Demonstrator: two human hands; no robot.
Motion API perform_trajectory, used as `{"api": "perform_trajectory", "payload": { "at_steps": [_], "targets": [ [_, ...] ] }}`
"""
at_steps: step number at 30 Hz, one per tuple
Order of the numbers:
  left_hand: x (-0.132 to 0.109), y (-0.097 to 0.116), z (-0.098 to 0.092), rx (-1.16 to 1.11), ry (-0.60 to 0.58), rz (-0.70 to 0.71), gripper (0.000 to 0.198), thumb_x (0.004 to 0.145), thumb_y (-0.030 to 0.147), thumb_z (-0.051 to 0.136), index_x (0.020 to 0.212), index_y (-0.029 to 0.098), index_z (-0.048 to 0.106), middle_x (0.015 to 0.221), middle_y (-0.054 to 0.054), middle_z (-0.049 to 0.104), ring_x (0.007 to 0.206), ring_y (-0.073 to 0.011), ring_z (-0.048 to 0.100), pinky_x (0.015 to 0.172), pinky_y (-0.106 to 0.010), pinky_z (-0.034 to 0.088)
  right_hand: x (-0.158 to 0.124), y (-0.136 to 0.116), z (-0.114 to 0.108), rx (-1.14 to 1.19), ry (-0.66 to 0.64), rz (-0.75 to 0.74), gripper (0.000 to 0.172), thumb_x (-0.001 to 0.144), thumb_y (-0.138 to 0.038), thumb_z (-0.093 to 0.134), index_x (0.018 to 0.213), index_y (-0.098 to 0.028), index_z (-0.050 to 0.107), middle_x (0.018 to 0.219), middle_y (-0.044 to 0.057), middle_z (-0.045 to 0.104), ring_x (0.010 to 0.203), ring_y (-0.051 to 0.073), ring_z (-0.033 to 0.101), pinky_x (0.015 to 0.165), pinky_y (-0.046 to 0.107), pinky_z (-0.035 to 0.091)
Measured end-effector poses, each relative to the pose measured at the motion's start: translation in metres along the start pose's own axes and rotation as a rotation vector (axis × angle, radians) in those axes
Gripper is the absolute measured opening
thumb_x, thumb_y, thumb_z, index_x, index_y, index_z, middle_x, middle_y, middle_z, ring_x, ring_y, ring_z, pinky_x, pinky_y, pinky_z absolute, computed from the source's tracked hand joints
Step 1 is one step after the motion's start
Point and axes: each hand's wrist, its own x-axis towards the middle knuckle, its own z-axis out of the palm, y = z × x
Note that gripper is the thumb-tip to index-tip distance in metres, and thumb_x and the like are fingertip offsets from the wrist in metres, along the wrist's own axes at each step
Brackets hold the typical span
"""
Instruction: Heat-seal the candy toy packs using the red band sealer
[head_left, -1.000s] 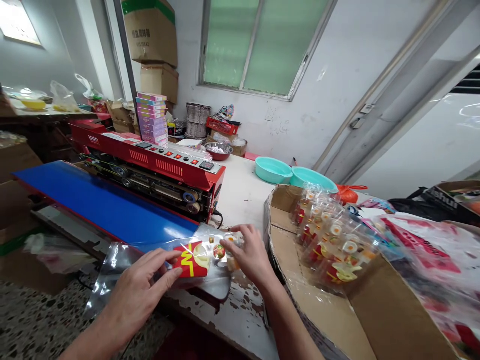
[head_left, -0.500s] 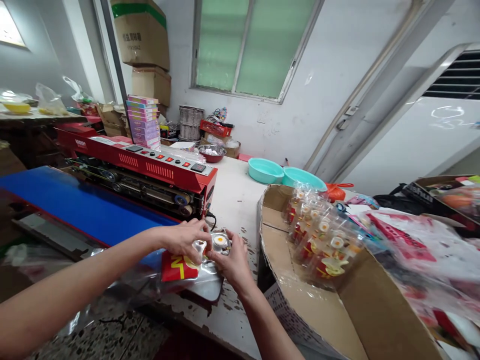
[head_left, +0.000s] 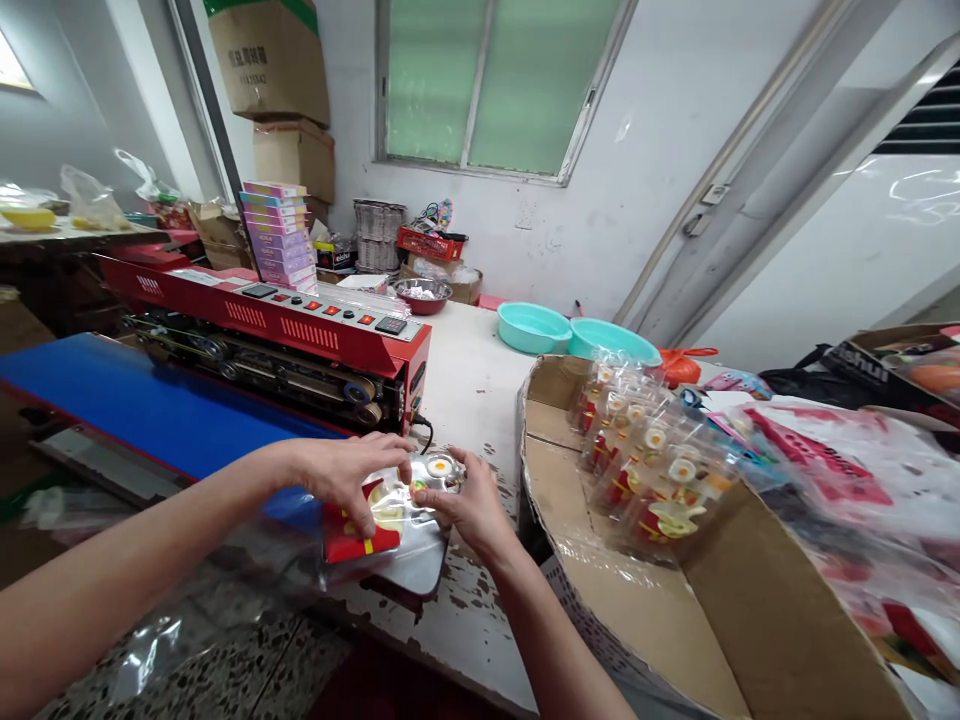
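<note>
A clear plastic bag (head_left: 412, 530) lies over a metal plate (head_left: 424, 575) at the machine's near end. Inside the bag are a red packet (head_left: 349, 545) with yellow marks, a pale yellow piece and a fried-egg-like toy (head_left: 439, 468). My left hand (head_left: 349, 480) grips the red packet, thumb on its front and fingers arched over the top. At the bag's right side, my right hand (head_left: 472, 505) pinches the bag beside the egg toy, its thumb near a small multicoloured piece (head_left: 418, 489).
A red sealing machine (head_left: 300, 340) with a blue conveyor belt (head_left: 165, 410) stands to the left. On the right, a cardboard box (head_left: 592, 580) holds a row of similar filled bags (head_left: 652, 470). Turquoise basins (head_left: 534, 328) sit behind it, and plastic packaging (head_left: 847, 460) lies at far right.
My left hand has shifted left, its thumb now down on the red packet and spread from the fingers. More of the pale yellow piece shows. My right hand stays beside the egg toy.
</note>
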Motion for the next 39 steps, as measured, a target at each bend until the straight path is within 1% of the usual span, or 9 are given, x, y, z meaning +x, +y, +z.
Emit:
{"api": "perform_trajectory", "payload": {
  "at_steps": [6,10,13,16,19,22,28,34,39],
  "targets": [
    [-0.014,0.008,0.021,0.038,0.090,-0.123,0.069,0.064,0.037,0.073,0.126,0.027,0.043,0.141,-0.007,0.038,0.126,-0.0298,0.038,0.104,-0.045,0.033,-0.001,-0.004,-0.001,0.019,0.001,0.000,0.081,0.055,-0.039,0.083,0.126,-0.015,0.053,0.124,0.010,0.052,0.118,0.028,0.044,0.100,0.035,0.036],
    [-0.010,0.011,0.022,0.059,0.150,-0.082,0.084,0.067,0.042,0.072,0.140,0.033,0.029,0.147,-0.005,0.032,0.133,-0.0288,0.028,0.108,-0.047,0.028,-0.001,-0.005,0.000,0.025,-0.001,-0.022,0.079,0.054,-0.038,0.083,0.124,-0.016,0.054,0.123,0.009,0.052,0.116,0.027,0.045,0.099,0.034,0.037],
    [0.001,0.007,0.017,0.046,0.123,-0.037,0.066,0.075,0.041,0.067,0.135,0.037,0.039,0.149,-0.003,0.028,0.137,-0.0276,0.023,0.109,-0.048,0.024,-0.001,-0.006,0.000,-0.007,-0.013,-0.025,0.082,0.052,-0.038,0.083,0.126,-0.017,0.054,0.122,0.009,0.052,0.118,0.027,0.044,0.098,0.033,0.037],
    [0.012,0.003,0.010,0.029,0.112,-0.009,0.037,0.077,0.034,0.067,0.112,0.029,0.056,0.145,-0.003,0.034,0.135,-0.0278,0.026,0.109,-0.046,0.025,-0.001,-0.006,-0.002,-0.022,-0.031,-0.016,0.085,0.051,-0.039,0.084,0.127,-0.016,0.054,0.122,0.010,0.052,0.118,0.028,0.043,0.099,0.034,0.036],
    [0.018,0.002,0.006,0.008,0.098,0.033,0.020,0.079,0.034,0.066,0.095,0.024,0.060,0.141,-0.003,0.037,0.133,-0.0278,0.028,0.109,-0.043,0.025,0.001,-0.005,-0.002,-0.002,-0.043,-0.012,0.087,0.049,-0.039,0.086,0.127,-0.017,0.055,0.122,0.010,0.052,0.118,0.028,0.043,0.100,0.036,0.036],
    [0.017,0.001,0.004,0.002,0.112,0.057,0.019,0.082,0.040,0.062,0.091,0.023,0.061,0.141,-0.004,0.037,0.132,-0.0278,0.028,0.109,-0.042,0.024,0.002,-0.004,-0.002,0.006,-0.038,-0.008,0.087,0.047,-0.039,0.086,0.125,-0.017,0.056,0.122,0.009,0.052,0.118,0.029,0.043,0.101,0.036,0.036],
    [0.017,-0.004,0.001,-0.004,0.046,0.030,0.027,0.072,0.030,0.069,0.097,0.023,0.060,0.138,-0.005,0.041,0.128,-0.0286,0.033,0.107,-0.044,0.029,0.003,-0.009,-0.002,-0.040,-0.077,0.005,0.082,0.051,-0.036,0.083,0.126,-0.017,0.055,0.120,0.009,0.051,0.118,0.029,0.042,0.099,0.036,0.036],
    [0.024,0.000,0.002,0.011,0.032,0.034,0.014,0.070,0.017,0.066,0.084,0.021,0.063,0.133,-0.003,0.043,0.124,-0.0270,0.037,0.105,-0.040,0.031,0.004,-0.009,0.001,-0.056,-0.084,0.004,0.085,0.053,-0.040,0.081,0.129,-0.018,0.052,0.122,0.009,0.050,0.119,0.029,0.040,0.100,0.036,0.035],
    [0.019,0.003,0.004,0.012,0.084,0.097,0.005,0.077,0.023,0.063,0.081,0.021,0.065,0.134,-0.003,0.043,0.126,-0.0265,0.036,0.107,-0.040,0.028,0.004,-0.009,0.003,-0.069,-0.068,0.016,0.084,0.052,-0.038,0.081,0.128,-0.019,0.053,0.121,0.009,0.049,0.118,0.030,0.039,0.098,0.037,0.036]
  ]
}}
